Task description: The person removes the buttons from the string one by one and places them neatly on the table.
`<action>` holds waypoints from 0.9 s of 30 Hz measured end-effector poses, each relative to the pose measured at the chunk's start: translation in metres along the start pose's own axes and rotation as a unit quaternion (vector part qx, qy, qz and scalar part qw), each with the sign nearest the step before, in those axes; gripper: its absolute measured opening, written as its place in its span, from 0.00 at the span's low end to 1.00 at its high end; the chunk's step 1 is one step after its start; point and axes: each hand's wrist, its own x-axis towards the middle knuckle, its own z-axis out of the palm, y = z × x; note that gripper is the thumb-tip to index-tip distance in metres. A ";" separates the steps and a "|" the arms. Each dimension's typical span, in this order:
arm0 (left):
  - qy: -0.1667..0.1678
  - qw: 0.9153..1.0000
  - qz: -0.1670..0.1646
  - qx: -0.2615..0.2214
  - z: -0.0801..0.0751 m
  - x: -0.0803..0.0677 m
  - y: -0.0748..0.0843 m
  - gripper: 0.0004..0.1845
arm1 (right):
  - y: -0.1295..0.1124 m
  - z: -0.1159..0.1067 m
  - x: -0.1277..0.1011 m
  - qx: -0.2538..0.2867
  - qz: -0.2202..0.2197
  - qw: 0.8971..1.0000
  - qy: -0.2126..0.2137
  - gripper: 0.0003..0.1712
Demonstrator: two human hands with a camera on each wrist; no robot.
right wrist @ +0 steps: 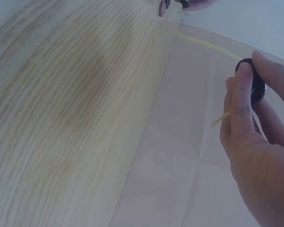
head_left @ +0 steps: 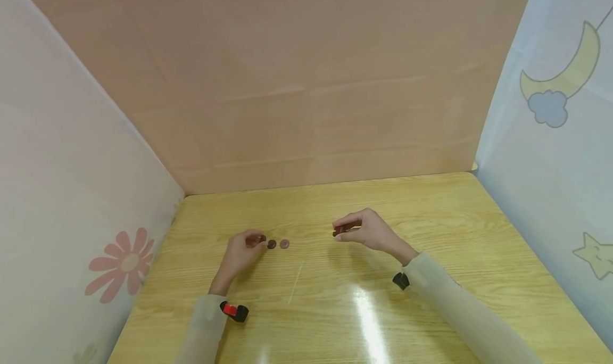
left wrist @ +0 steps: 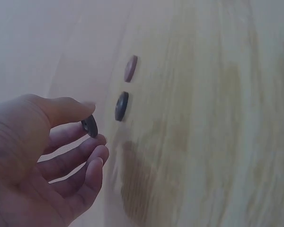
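My left hand (head_left: 241, 252) pinches a small dark round disc (left wrist: 90, 126) between thumb and fingertips, just over the table at left of centre. Right beside it, a dark button-like disc (head_left: 272, 243) and a reddish-brown disc (head_left: 284, 243) lie side by side on the wood. Off to the right, my right hand (head_left: 373, 232) holds another dark disc (right wrist: 259, 88) between thumb and fingers, raised above the table. Some dark red shows at those fingertips in the head view; whether it is a second disc I cannot tell.
The wooden table (head_left: 316, 279) backs onto a pinkish-brown panel (head_left: 306, 114). Pale printed panels stand on the left (head_left: 62, 156) and right (head_left: 541, 167). Black straps with small devices sit at both wrists.
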 end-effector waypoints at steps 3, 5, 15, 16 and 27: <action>0.001 1.000 0.001 0.021 -0.001 0.000 -0.005 0.18 | 0.001 0.000 0.000 -0.001 0.000 1.000 -0.001 0.18; 0.000 0.999 0.002 0.032 -0.001 0.000 -0.008 0.18 | 0.001 -0.001 0.000 0.000 0.001 1.000 0.000 0.18; -0.006 0.998 0.006 0.063 -0.004 0.001 -0.013 0.17 | -0.001 -0.001 0.000 0.001 0.002 1.000 0.001 0.18; -0.006 0.998 0.007 0.063 -0.004 0.001 -0.013 0.17 | -0.002 -0.001 0.000 0.000 0.003 1.000 0.002 0.18; -0.008 0.997 0.014 0.070 -0.001 0.003 -0.018 0.14 | -0.002 0.000 -0.001 0.006 0.002 1.000 0.003 0.18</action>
